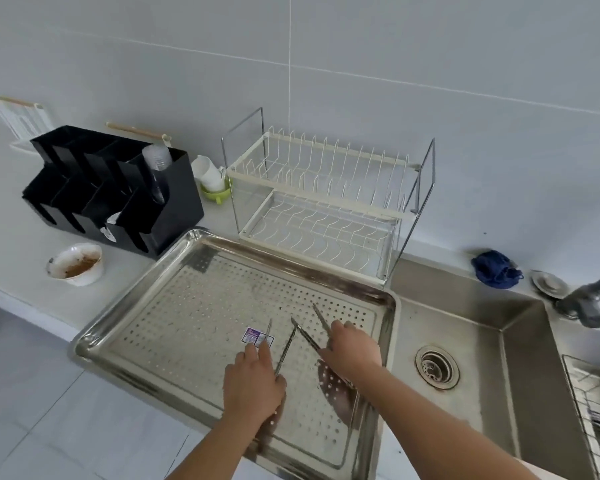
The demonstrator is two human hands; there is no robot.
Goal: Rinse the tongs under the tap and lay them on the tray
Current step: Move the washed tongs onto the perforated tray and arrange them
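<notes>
A large perforated steel tray point(194, 292) lies on the counter left of the sink. Over its near right part each of my hands holds a pair of thin metal tongs. My left hand point(253, 382) is shut on one pair of tongs point(286, 348), whose two arms spread toward the far side. My right hand point(352, 348) is shut on a second pair of tongs point(307, 332), arms pointing up and left. The two pairs' tips almost meet above the tray. The tap point(589, 299) reaches in from the right edge; no water is visible.
A steel sink point(465, 327) with a drain point(437, 367) lies right of the tray. Behind the tray stand a white wire dish rack point(326, 199) and a black organiser point(118, 192). A dirty white bowl point(77, 263) sits on the left, a blue cloth point(494, 270) behind the sink.
</notes>
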